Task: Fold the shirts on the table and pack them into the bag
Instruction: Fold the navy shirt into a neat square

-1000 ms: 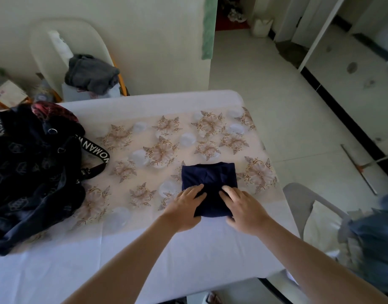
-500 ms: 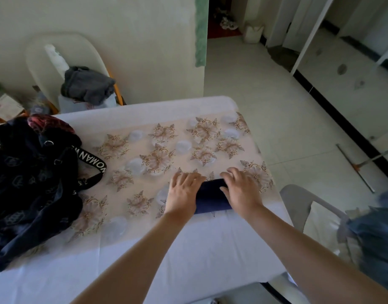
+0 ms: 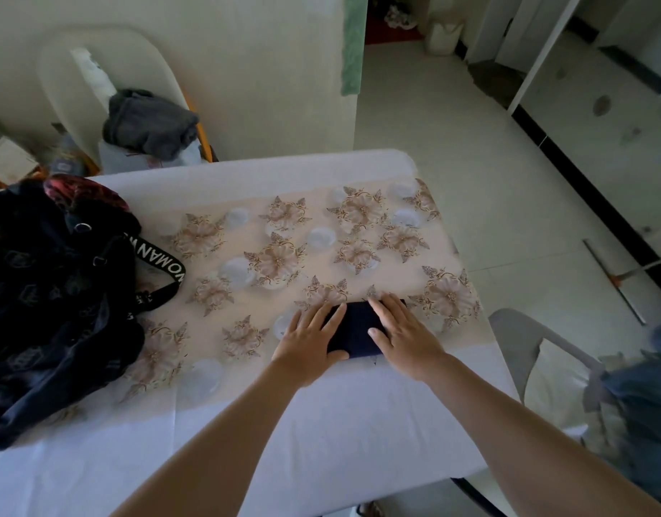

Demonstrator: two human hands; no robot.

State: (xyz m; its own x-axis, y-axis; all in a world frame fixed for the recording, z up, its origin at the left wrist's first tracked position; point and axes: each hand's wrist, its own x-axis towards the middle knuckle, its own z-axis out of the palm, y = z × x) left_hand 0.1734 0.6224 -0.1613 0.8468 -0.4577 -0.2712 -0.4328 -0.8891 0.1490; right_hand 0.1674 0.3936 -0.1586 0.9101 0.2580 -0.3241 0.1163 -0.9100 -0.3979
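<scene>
You have one navy shirt (image 3: pixel 355 330) on the table (image 3: pixel 321 423), folded small, lower centre of the frame; your two hands press it flat, left hand (image 3: pixel 308 341) on its left end, right hand (image 3: pixel 403 337) on its right, fingers straight, gripping nothing; one dark bag (image 3: pixel 52 311) lies at the left edge, well apart, red cloth (image 3: pixel 86 190) showing at its top; one grey garment (image 3: pixel 150 123) sits upper left.

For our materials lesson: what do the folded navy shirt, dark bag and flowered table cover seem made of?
Folded navy shirt: matte, soft cloth, likely cotton knit. Dark bag: slumping fabric, faint sheen, perhaps nylon. Flowered table cover: smooth printed sheet, possibly plastic.
</scene>
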